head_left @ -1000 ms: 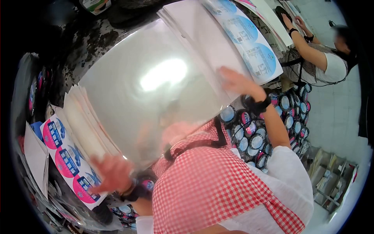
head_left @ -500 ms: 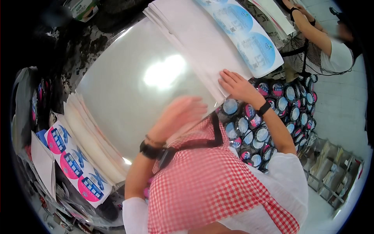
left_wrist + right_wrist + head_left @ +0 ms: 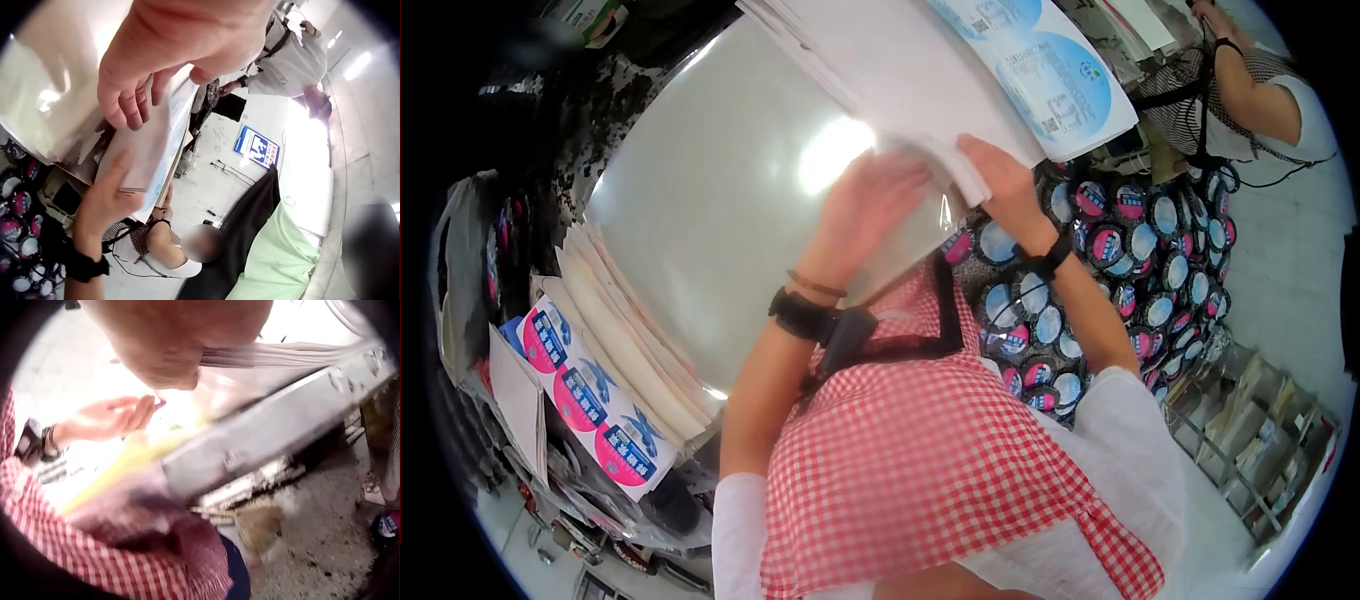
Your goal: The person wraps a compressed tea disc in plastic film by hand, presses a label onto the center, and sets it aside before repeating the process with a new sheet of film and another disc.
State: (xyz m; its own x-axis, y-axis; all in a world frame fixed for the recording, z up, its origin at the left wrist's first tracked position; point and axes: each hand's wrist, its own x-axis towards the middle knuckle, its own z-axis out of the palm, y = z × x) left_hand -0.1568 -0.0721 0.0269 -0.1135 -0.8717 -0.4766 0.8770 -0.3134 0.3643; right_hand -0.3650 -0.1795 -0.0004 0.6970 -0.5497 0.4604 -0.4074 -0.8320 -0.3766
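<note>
My right hand [image 3: 1012, 190] grips the near end of a stack of white paper sheets [image 3: 890, 70], whose edge bends up beside the fingers. In the right wrist view, the layered paper edges [image 3: 269, 356] run out from under that hand. My left hand [image 3: 865, 210], slightly blurred, is over the right part of a large glossy clear sheet [image 3: 700, 190]. Its fingers are loosely bent, with nothing in them, and point toward the paper in the left wrist view. Blue round labels are printed on a sheet [image 3: 1055, 85] at the paper's right side.
Sheets with pink round labels [image 3: 585, 395] lie left, beside more stacked paper [image 3: 625, 345]. Many round labelled packs [image 3: 1105, 245] fill the space below the table at right. Another person [image 3: 1250, 100] works at the upper right. A rack [image 3: 1250, 440] stands on the floor.
My left hand has swung from the far left side across the glossy sheet toward the white paper. My right hand, earlier flat on the paper, now grips its near end and bends it up.
</note>
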